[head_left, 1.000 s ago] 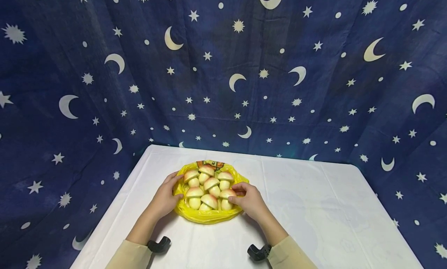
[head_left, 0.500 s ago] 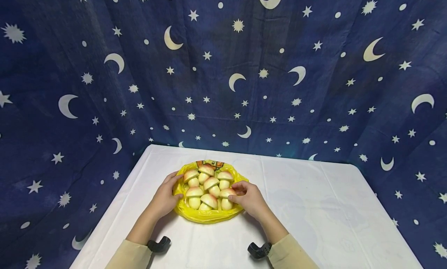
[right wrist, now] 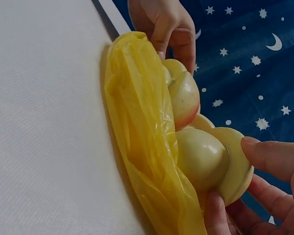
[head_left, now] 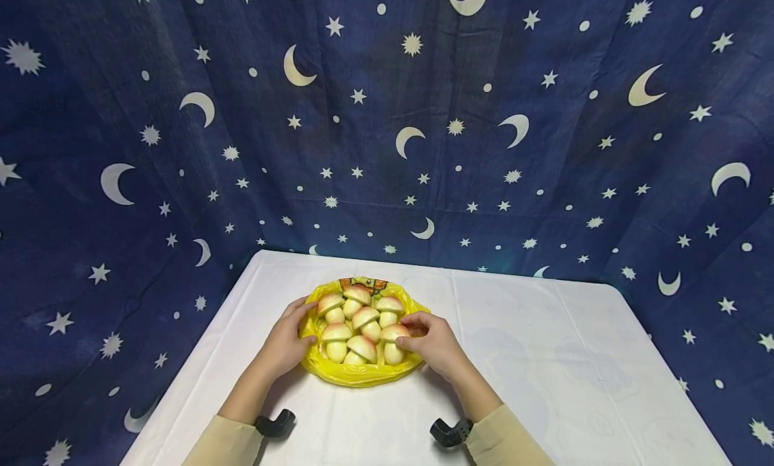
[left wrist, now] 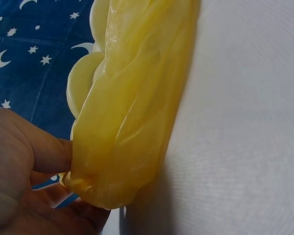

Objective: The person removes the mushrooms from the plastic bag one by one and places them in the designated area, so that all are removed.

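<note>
A yellow plastic bag (head_left: 353, 377) sits on the table with its rim rolled down around several mushroom-shaped pieces (head_left: 365, 318), which have pale stems and reddish caps. At the bag's left side, my left hand (head_left: 287, 338) holds the rim between thumb and fingers, seen close up against the yellow plastic (left wrist: 132, 107) in the left wrist view. My right hand (head_left: 438, 345) grips the front right mushroom-shaped piece (right wrist: 201, 156). Its thumb presses on the cap while the other fingers reach round underneath. The bag's folds hide the lower parts of the pieces.
A white cloth (head_left: 544, 358) covers the table under the bag. Dark blue fabric (head_left: 387, 117) printed with moons and stars hangs behind and at the sides. Each wrist wears a black camera band, the left one (head_left: 275, 424) and the right one (head_left: 450, 432).
My right hand has shifted very slightly to the right, along with the piece it grips. My left hand and the bag stay where they were.
</note>
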`<act>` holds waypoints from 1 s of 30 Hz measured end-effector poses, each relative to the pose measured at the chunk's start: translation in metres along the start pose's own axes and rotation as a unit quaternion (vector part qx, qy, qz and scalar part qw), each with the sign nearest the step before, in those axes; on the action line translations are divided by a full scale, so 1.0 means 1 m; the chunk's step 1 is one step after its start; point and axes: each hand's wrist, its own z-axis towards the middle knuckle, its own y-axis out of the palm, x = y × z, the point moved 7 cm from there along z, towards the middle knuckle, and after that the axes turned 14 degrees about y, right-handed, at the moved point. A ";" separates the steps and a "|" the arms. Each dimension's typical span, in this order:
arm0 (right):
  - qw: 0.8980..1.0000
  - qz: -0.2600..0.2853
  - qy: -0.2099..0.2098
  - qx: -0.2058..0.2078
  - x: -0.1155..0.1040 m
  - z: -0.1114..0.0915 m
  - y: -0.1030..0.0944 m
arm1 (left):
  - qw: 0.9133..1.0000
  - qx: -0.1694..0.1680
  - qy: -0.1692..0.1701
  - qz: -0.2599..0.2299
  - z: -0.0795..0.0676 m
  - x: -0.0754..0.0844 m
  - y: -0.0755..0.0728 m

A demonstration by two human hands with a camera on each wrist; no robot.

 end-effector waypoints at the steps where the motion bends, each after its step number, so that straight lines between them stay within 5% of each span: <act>1: 1.000 0.003 -0.002 -0.002 0.000 0.000 0.000 | 1.000 0.000 0.000 -0.001 0.000 0.000 0.000; 30: 0.999 0.000 0.003 0.035 -0.010 -0.003 -0.032 | 1.000 -0.003 0.007 0.003 0.001 -0.001 -0.001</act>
